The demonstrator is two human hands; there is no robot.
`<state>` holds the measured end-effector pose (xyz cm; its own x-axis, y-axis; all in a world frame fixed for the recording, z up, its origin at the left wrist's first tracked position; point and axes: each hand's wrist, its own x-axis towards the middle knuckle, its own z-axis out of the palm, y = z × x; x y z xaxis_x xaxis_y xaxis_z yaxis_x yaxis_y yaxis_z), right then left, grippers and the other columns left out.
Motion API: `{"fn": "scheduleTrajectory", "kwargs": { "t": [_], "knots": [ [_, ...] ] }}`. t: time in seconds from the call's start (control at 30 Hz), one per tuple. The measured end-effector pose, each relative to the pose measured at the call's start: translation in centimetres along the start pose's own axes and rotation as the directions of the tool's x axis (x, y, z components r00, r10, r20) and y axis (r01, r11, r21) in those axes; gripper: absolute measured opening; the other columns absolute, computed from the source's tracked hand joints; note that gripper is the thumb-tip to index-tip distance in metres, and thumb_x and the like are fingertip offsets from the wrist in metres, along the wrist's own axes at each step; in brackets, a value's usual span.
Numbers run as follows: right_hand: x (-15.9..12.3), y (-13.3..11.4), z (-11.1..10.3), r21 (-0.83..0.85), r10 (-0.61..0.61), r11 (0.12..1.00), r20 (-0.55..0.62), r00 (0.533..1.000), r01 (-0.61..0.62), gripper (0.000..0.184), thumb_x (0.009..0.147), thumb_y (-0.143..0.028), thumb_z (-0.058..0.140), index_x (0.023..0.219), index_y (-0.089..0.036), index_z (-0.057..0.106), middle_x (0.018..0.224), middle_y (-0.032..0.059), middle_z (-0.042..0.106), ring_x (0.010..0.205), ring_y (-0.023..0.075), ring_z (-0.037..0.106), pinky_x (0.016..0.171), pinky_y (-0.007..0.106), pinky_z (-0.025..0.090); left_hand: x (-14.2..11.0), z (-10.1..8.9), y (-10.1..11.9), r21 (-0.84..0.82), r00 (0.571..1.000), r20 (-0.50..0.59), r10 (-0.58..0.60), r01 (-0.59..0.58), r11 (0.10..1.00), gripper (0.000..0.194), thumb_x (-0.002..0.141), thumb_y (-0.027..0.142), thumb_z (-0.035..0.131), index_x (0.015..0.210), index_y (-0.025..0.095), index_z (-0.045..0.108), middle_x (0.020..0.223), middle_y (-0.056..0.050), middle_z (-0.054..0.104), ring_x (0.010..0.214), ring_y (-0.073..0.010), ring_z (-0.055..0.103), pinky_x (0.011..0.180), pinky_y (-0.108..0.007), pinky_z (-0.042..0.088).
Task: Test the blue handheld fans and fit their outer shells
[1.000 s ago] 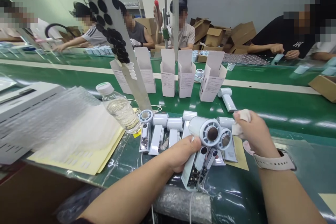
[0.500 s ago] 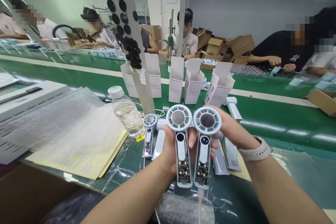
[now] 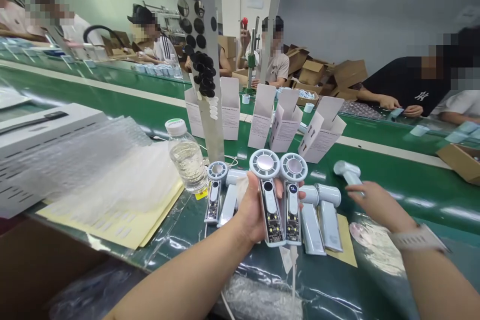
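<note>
Two light-blue handheld fans are together in my left hand (image 3: 252, 212), its fingers wrapped round their handles. The left fan (image 3: 269, 200) has a dark round display. The right fan (image 3: 292, 205) shows lit digits, and a white cable runs from its bottom end. Both have bare circuit boards showing low on the handle. Over on the right, my right hand (image 3: 380, 205) is closed on the handle end of another handheld fan (image 3: 347, 171), slightly blurred. A further fan (image 3: 214, 190) stands to the left, and two fans (image 3: 330, 220) lie back side up to the right.
Several white boxes (image 3: 261, 115) with raised flaps stand behind the fans. A clear bottle (image 3: 186, 157) stands left, by a metal post (image 3: 213, 135) carrying black discs. Plastic sheets (image 3: 146, 170) lie on yellow paper (image 3: 150, 237). Beyond the green conveyor (image 3: 405, 170), several co-workers sit.
My right hand has left the two fans and moved right onto a fan on the belt, which has shifted towards me. My left hand keeps both fans. The view has shifted a little.
</note>
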<state>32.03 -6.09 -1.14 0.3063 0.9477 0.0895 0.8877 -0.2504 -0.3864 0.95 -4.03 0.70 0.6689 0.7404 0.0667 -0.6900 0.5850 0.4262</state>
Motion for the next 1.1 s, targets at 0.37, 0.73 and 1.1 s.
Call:
{"fn": "scheduleTrajectory", "kwargs": {
  "t": [0.37,0.73,1.1],
  "knots": [
    [-8.3,-11.0,1.2,0.071,-0.256,0.957,-0.246,0.935,0.28,0.027,0.089,-0.031,0.051,0.097,-0.02,0.075,0.109,0.015,0.073,0.105,0.0345,0.066,0.094,0.056,0.05,0.6,0.1,3.3,0.011,0.968,0.004,0.251,-0.251,0.968,0.062,0.056,0.075,0.077,0.06,0.017,0.056,0.105,-0.008,0.07,0.093,-0.022,0.068,0.082,-0.034,0.057],
    [-5.8,-13.3,3.1,0.598,-0.042,0.712,-0.485,0.874,0.367,0.016,0.092,-0.031,0.056,0.092,-0.024,0.07,0.117,0.0114,0.067,0.11,0.0307,0.062,0.092,0.051,0.052,0.4,-0.3,0.9,0.121,1.0,0.014,-0.005,0.003,0.993,0.068,0.059,0.081,0.07,0.063,0.015,0.057,0.098,-0.012,0.072,0.095,-0.0298,0.07,0.082,-0.042,0.056],
    [-7.3,-14.7,3.0,0.938,-0.146,0.343,-0.004,0.989,0.054,0.071,0.086,-0.068,0.055,0.143,-0.028,0.041,0.117,0.0078,0.069,0.072,0.022,0.068,0.064,0.037,0.057,-1.1,-0.7,-2.3,0.46,0.999,0.018,-0.032,0.02,0.888,0.072,0.054,0.086,0.067,0.061,0.015,0.058,0.061,-0.005,0.061,0.053,-0.0145,0.057,0.048,-0.023,0.044]
  ]
}}
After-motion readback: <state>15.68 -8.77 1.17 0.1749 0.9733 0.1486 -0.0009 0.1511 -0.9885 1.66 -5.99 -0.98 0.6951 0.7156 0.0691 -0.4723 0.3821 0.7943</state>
